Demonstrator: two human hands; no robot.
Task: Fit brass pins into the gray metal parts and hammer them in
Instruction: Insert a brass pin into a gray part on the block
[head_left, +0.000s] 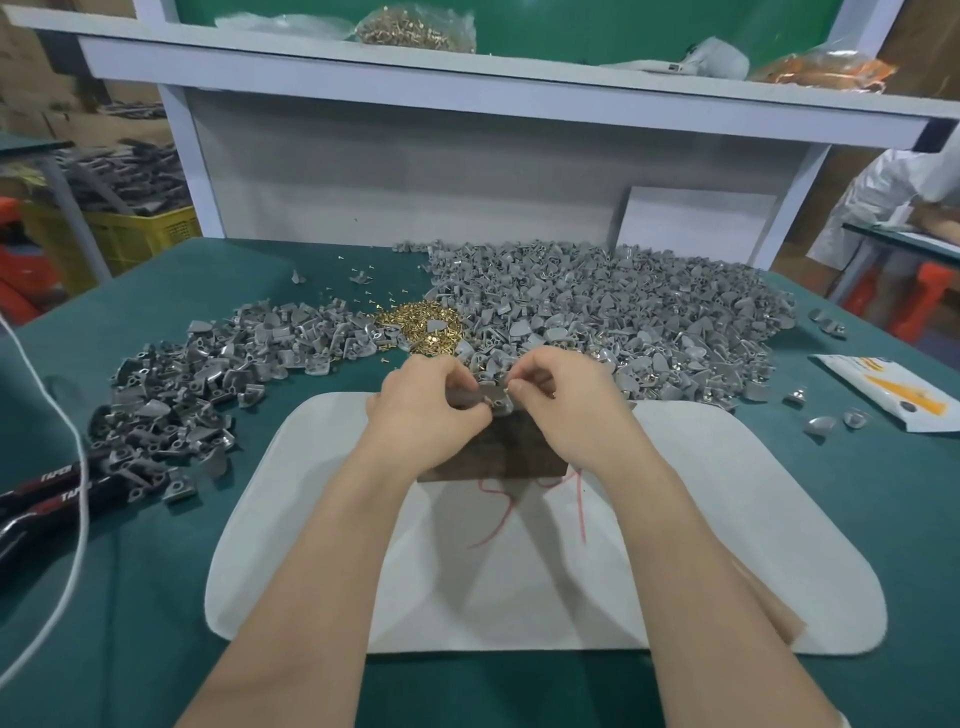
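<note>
Gray metal part (492, 401) is held btwn both sets of fingertips, above the far edge of a dark block (498, 454).

- Left hand (423, 402): thumb + index are clamped on the part's left end, other fingers curled under.
- Right hand (563, 397): thumb + index tips are pressed together at the part's right end. A brass pin is judged to be pinched there, but it's too small to be confirmed.
- Key relation: the part lies directly left of the right fingertips, touching or nearly so. Its long axis runs approx left-right, tilted a bit. The right hand is the nearer one to the insertion end, so the pin would be fed from that side while the left hand steadies.
- Brass pin pile (421, 327) lies just beyond the left knuckles. Gray parts heaps (649, 317) are spread beyond and to both sides of the fingers.

Hidden / unclear:
- The pin hole can't be made out.
- Whether the part rests on the block or is held clear of it can't be told, as the block top is mostly covered by the hands.
- No hammer is seen. Only tool handles (52, 499), cut off at frame edge, lie well left of the fingers.
</note>
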